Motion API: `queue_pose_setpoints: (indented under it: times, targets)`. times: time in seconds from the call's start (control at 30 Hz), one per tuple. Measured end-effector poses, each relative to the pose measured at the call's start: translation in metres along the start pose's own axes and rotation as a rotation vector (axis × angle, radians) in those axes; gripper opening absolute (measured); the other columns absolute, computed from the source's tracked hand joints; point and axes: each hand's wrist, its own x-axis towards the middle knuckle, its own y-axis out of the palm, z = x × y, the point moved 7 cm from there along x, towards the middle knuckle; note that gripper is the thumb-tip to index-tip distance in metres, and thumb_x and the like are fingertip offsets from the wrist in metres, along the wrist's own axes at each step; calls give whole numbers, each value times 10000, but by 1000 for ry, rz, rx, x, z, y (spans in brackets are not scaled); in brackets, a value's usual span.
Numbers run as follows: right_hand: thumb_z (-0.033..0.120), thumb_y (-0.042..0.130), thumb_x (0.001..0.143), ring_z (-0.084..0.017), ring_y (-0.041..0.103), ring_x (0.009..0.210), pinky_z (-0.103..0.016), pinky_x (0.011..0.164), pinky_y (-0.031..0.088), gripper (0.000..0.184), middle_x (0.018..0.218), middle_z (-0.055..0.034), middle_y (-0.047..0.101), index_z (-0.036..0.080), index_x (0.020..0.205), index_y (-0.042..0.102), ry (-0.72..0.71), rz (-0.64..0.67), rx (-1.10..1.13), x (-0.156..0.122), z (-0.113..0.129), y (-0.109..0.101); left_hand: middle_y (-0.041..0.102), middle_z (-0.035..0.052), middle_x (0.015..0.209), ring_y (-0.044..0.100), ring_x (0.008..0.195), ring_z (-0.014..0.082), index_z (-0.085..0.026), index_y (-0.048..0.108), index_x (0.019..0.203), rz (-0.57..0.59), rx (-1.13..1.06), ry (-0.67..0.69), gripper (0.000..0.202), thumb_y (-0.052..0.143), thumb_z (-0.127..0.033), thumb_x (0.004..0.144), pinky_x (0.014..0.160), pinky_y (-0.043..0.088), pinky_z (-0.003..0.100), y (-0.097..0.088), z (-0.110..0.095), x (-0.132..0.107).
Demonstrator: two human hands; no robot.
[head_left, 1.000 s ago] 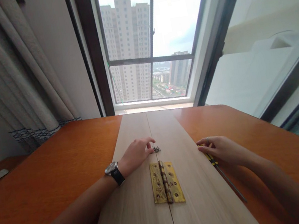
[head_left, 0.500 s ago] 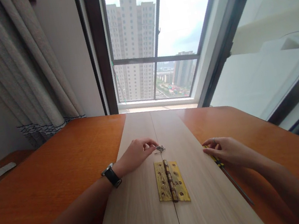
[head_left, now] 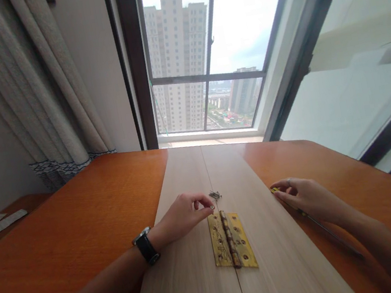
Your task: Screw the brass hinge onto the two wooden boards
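Head view: left grip [head_left: 181,217] pinched together on a small steel screw [head_left: 212,207], just above the brass butterfly hinge [head_left: 232,241] on the pale wood boards [head_left: 188,279]. Right of the hinge, right grip [head_left: 306,197] closed over a yellow-handled screwdriver [head_left: 276,191] on the orange wooden surface [head_left: 64,240].

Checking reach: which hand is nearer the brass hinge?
Left hand, its fingertips just above the brass hinge; the right hand lies farther off, to its right at the edge of the board.

The brass hinge [head_left: 232,241] is showing a worn finish, the woodgrain boards [head_left: 189,284] are looking matt, the wooden surface [head_left: 64,240] is shining glossy
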Motion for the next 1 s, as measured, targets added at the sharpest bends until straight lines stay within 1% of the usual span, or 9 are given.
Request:
queue_pose_setpoints:
  times: [0.13, 0.3, 0.43, 0.5, 0.6, 0.7, 0.83, 0.9, 1.0]
  targets:
    - [461, 511, 891, -254, 717, 694, -348, 611, 545, 463, 838, -111, 785, 127, 1102, 752, -1, -96, -23, 1, 0, -7, 700, -4, 797, 509, 701, 119, -159, 773, 879, 16, 13, -8, 78, 703, -185, 857, 669, 391, 229, 4, -3, -1]
    - [537, 513, 871, -266, 715, 697, -394, 704, 561, 518, 838, -114, 754, 144, 1103, 758, 9, -323, -11, -4, 10, -33, 687, -5, 788, 499, 692, 119, -159, 768, 885, 26, 12, -26, 78, 698, -171, 854, 662, 388, 230, 7, -1, 0]
    - [567, 537, 852, -236, 680, 583, -400, 631, 557, 522, 926, -119, 736, 179, 1135, 741, 44, -503, 53, -16, 17, -54, 691, -1, 794, 517, 708, 125, -167, 773, 883, 36, 37, -14, 81, 700, -179, 851, 678, 399, 233, 9, 1, 2]
    - [561, 558, 846, -275, 710, 679, -410, 642, 571, 500, 966, -131, 724, 196, 1134, 738, 54, -616, 84, -23, 20, -65, 691, 0, 786, 531, 707, 127, -168, 775, 882, 51, 47, -14, 83, 702, -192, 852, 686, 408, 237, 10, 3, 4]
    - [565, 517, 900, -361, 716, 939, -457, 744, 592, 474, 1060, -146, 704, 244, 1191, 709, 45, -722, 114, -33, 24, -75, 701, 4, 805, 558, 731, 135, -169, 776, 874, 54, 43, -14, 78, 709, -202, 852, 706, 422, 243, 11, 4, 4]
    - [596, 494, 929, -409, 693, 1026, -526, 805, 575, 481, 1111, -146, 703, 299, 1267, 667, 78, -800, 187, -41, 23, -78, 715, 6, 828, 578, 758, 142, -171, 778, 860, 57, 30, -3, 64, 720, -192, 844, 723, 428, 244, 11, 3, 4]
    - [575, 545, 917, -427, 693, 1035, -578, 874, 562, 516, 1148, -149, 708, 261, 1312, 652, 83, -825, 356, -43, 24, -70, 721, 7, 825, 594, 771, 149, -171, 781, 845, 51, 16, -12, 58, 725, -185, 838, 733, 434, 245, 11, 2, 4]
    - [558, 590, 906, -415, 689, 1061, -582, 921, 565, 462, 1113, -118, 717, 278, 1261, 683, 62, -833, 446, -41, 29, -67, 722, 9, 824, 600, 774, 152, -171, 781, 838, 42, 16, -20, 60, 725, -192, 840, 734, 438, 248, 11, 3, 4]
    - [505, 694, 862, -338, 721, 942, -552, 907, 607, 335, 964, -55, 713, 303, 1125, 736, -7, -936, 642, -39, 43, -74, 724, 9, 827, 605, 777, 152, -169, 780, 835, 43, 13, -12, 59, 724, -185, 840, 735, 441, 249, 12, 3, 4]
